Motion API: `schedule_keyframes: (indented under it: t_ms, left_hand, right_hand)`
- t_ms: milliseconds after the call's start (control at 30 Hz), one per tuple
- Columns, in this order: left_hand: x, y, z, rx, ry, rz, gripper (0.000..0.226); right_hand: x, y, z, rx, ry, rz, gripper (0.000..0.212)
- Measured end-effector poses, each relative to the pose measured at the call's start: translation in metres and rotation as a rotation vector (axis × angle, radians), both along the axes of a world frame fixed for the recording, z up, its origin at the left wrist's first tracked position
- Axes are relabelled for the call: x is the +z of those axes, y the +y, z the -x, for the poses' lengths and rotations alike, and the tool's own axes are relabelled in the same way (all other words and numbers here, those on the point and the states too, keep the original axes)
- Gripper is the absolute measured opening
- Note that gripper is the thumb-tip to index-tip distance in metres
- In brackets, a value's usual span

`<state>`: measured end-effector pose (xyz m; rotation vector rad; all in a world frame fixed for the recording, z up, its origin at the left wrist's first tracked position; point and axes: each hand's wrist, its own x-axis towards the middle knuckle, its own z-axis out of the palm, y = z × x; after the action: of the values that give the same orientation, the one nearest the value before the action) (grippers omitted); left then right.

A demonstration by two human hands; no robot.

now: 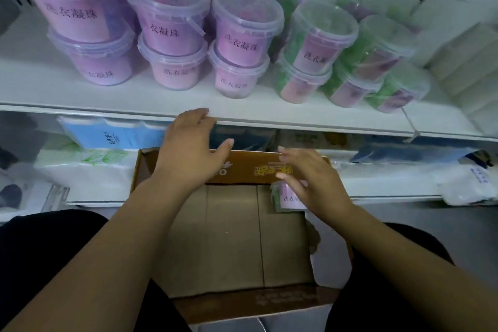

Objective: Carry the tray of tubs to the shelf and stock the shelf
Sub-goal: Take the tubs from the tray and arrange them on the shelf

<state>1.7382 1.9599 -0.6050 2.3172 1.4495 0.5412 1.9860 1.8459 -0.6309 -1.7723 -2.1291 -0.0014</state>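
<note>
Tub in tray (290, 199): one left, pink label and green contents, upright in the far right corner of the tray.
Tray (234, 240): brown cardboard, low walls, held on the person's lap, far wall against the lower shelf.
Right hand (314, 183): lies over the tub's top, fingers spread and blurred; cannot tell if gripping or just touching.
Left hand (191, 148): above the tray's far wall, fingers loose and wide, holding nothing, fingertips at the shelf's front edge.
Shelf (129, 96): white, just above the tray.
Purple tubs (167, 11): left and middle of shelf, stacked two high.
Green tubs (322, 35): right of the purple ones, also stacked two high.
Tissue packs (89, 167): lower shelf, left of tray.
White bag (474, 183): lower shelf, far right.
</note>
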Motion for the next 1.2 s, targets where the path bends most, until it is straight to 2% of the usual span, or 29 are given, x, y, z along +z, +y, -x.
schedule_keyframes:
  t_ms: [67,200,267,367,533,600,700,800,933,1067,1200]
  left_hand:
    - [-0.003,-0.005,-0.005,-0.067,0.01,0.001,0.067]
    - [-0.019,-0.013,-0.013,-0.145,0.123,0.02,0.089]
    - [-0.026,-0.012,-0.015,-0.135,0.154,0.01,0.096]
    - [-0.03,-0.013,-0.021,-0.113,0.158,0.02,0.1]
    - [-0.036,-0.013,-0.027,-0.091,0.204,0.011,0.106]
    - [-0.038,-0.013,-0.027,-0.089,0.232,0.009,0.108]
    - [-0.041,-0.013,-0.029,-0.08,0.254,-0.015,0.11]
    - [-0.044,-0.012,-0.03,-0.068,0.279,-0.027,0.112]
    - [-0.043,-0.013,-0.031,-0.065,0.286,-0.023,0.111]
    - [-0.039,-0.013,-0.029,-0.06,0.293,-0.019,0.109]
    - [-0.035,-0.015,-0.028,-0.06,0.254,-0.012,0.104]
  right_hand:
    - [-0.022,-0.02,-0.019,-0.099,0.006,0.183,0.039]
    - [-0.057,-0.046,-0.046,-0.396,0.015,0.611,0.07]
    - [-0.069,-0.044,-0.05,-0.44,0.022,0.68,0.08]
    - [-0.084,-0.029,-0.048,-0.415,0.02,0.678,0.088]
    - [-0.105,-0.017,-0.052,-0.379,-0.121,0.737,0.115]
    - [-0.11,-0.013,-0.051,-0.366,-0.165,0.747,0.119]
    - [-0.117,-0.009,-0.05,-0.352,-0.192,0.733,0.115]
    - [-0.12,-0.006,-0.051,-0.344,-0.2,0.681,0.098]
    - [-0.113,-0.003,-0.047,-0.386,-0.132,0.646,0.075]
    - [-0.1,-0.007,-0.041,-0.435,0.02,0.645,0.088]
    - [-0.076,-0.014,-0.042,-0.461,0.321,0.604,0.092]
